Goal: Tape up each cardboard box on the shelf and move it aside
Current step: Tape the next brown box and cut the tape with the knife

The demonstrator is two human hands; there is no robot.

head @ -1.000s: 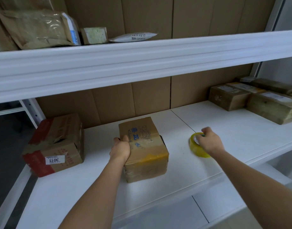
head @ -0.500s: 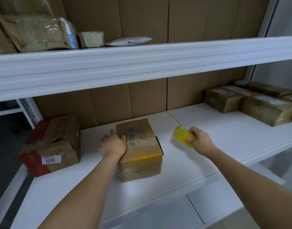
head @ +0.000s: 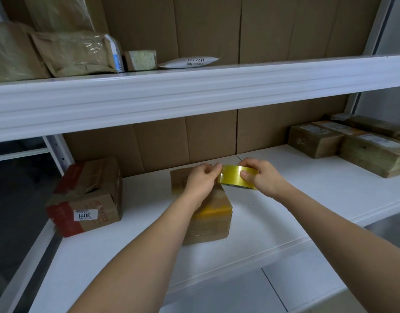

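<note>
Head view: the right hand [head: 265,178] holds the roll of shiny yellow packing tape [head: 236,177], with the thumb on the outer face and the fingers curled around it. The left hand [head: 202,180] pinches at the left side of the roll with fingertips, probably to find or pull the free end; the end itself is not visible. Both hands are above the small brown cardboard box with a yellow tape band [head: 209,219], which stands near the middle of the white shelf [head: 307,199], toward its front edge. A bigger brown cardboard box with red tape and a white label [head: 88,197] stands at the left end of the shelf.

I think the risk is here: nobody holds the small box now, so a strong pull could shift it, or the tape end could tear or stick back to the roll.
</note>
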